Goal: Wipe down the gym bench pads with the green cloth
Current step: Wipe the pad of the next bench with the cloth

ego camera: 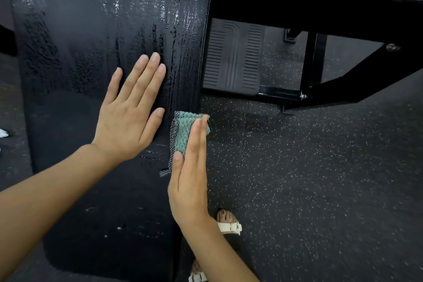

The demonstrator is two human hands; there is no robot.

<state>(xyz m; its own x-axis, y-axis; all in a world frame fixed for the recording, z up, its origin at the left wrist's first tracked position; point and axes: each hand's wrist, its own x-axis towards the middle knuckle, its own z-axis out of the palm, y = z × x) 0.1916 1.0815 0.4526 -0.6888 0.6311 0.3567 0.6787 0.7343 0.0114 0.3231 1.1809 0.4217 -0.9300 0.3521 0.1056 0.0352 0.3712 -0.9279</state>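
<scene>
Pressing green cloth against bench pad

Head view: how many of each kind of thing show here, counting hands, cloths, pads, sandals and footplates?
Hands: 2, the left hand and the right hand
Cloths: 1, the green cloth
Pads: 1, the black bench pad
Sandals: 2, the white sandals
Footplates: 1, the ribbed footplate
Total: 7
</scene>
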